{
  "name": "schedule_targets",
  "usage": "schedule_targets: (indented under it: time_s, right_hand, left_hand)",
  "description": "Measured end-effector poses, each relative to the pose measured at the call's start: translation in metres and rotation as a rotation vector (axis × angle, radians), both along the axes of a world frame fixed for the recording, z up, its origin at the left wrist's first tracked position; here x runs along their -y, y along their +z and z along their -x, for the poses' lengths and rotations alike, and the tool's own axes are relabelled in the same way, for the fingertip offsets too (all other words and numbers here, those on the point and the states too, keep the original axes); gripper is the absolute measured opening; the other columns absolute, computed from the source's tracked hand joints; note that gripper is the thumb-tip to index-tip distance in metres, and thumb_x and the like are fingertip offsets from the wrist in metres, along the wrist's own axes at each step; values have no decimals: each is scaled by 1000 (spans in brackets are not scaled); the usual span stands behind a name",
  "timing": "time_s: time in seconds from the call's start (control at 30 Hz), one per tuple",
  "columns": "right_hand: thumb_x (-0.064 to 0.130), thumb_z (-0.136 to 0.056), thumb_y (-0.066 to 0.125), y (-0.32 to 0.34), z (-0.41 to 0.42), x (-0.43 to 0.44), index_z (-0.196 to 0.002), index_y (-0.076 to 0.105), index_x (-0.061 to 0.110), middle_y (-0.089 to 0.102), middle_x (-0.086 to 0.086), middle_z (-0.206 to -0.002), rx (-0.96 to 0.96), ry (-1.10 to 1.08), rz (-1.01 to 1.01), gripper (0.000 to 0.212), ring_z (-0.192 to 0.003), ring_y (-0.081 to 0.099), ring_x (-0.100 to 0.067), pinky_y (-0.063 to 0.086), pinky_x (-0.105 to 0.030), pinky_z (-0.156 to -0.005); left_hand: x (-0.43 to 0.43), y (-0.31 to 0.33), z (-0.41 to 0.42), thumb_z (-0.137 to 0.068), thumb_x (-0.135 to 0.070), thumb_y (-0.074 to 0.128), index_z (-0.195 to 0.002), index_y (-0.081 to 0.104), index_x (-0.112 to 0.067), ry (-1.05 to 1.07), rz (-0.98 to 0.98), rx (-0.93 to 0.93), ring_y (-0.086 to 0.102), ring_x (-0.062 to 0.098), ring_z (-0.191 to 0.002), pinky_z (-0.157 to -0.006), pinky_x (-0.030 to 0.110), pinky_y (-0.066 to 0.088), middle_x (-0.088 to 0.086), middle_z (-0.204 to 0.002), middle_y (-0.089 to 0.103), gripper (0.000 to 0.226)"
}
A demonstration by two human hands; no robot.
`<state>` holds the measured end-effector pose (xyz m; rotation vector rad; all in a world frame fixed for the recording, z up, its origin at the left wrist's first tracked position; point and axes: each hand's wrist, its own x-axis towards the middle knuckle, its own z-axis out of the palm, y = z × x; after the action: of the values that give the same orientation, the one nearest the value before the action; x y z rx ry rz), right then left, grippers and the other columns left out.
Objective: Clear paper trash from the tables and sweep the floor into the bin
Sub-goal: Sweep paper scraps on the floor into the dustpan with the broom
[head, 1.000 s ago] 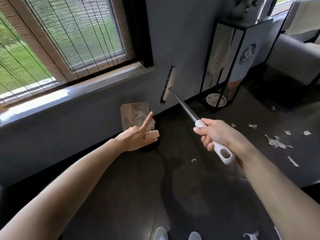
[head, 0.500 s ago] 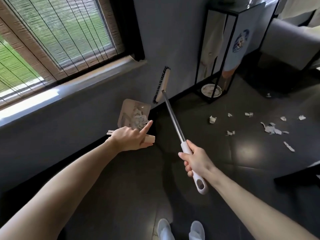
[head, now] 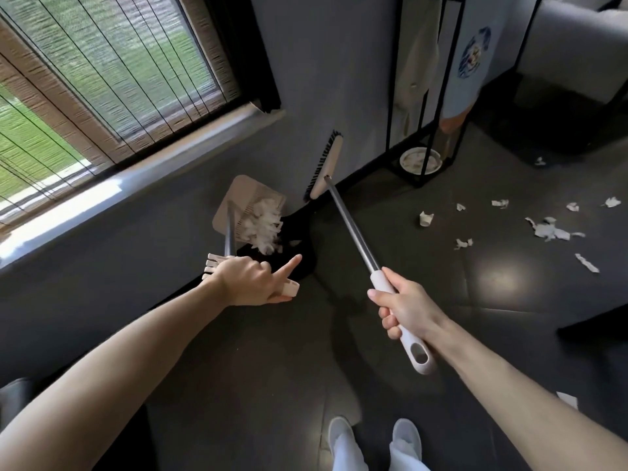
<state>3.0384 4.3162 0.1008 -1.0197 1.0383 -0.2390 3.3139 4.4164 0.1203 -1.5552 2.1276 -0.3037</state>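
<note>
My left hand (head: 251,282) grips the beige handle of a long-handled dustpan (head: 243,202), index finger pointing out. The pan is tipped over a black bin (head: 302,232) by the wall, and white paper scraps (head: 265,224) slide off its edge. My right hand (head: 406,307) holds the white grip of a broom (head: 346,219). Its brush head (head: 324,168) is raised off the floor next to the wall, just right of the dustpan. Torn paper bits (head: 550,229) lie scattered on the dark floor to the right.
A window with blinds and a pale sill (head: 112,195) fills the left. A black-framed stand (head: 424,96) holding a bowl (head: 419,161) stands by the wall. A grey sofa (head: 577,52) is at far right. My feet (head: 370,440) are at the bottom.
The dustpan has tilted further over the bin and the paper is spilling out. The broom in my right hand has lowered and swung slightly left; the view dropped toward the floor.
</note>
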Motion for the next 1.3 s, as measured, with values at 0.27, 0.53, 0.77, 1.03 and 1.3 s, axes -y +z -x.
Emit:
schedule_targets:
  time_s: [0.27,0.53,0.77,1.03,1.3]
  right_hand:
    - [10,-95,57,-11,16,0,-152,23,29,41,-5,-65,-11,-8,-28,69,-38,38,-7,35,-19,-36]
    - [9,-96,56,-17,31,0,-152,22,27,42,-6,-67,-4,-49,-78,68,-38,38,-6,34,-18,-36]
    - [9,-93,59,-12,42,18,-151,24,28,48,2,-50,21,-67,-80,70,-37,40,-6,36,-18,-35]
    - [9,-93,59,-1,79,-5,-150,27,30,48,6,-46,-5,-150,-17,69,-38,39,-7,34,-18,-35]
    - [5,-94,56,-10,148,-114,-145,34,30,41,6,-48,-72,-405,-88,60,-39,33,-7,29,-17,-34]
  left_hand:
    - [-2,-61,43,-96,-63,15,-143,-23,-20,65,-192,-52,67,29,-83,-59,36,46,12,-101,64,74]
    - [22,-9,39,-92,-66,8,-151,-11,-21,-6,-84,89,68,17,-73,-53,30,48,2,-90,67,77]
    - [54,111,52,-95,-47,46,-151,24,-16,413,507,-399,61,40,-56,-50,45,52,28,-73,61,68]
    - [92,187,40,-94,-42,54,-152,4,-35,507,573,-1165,45,-1,-35,-34,17,40,-6,-69,52,77]
    - [82,41,130,-94,-17,55,-145,28,-45,318,-62,-1148,57,12,-48,-42,12,43,0,-109,57,64]
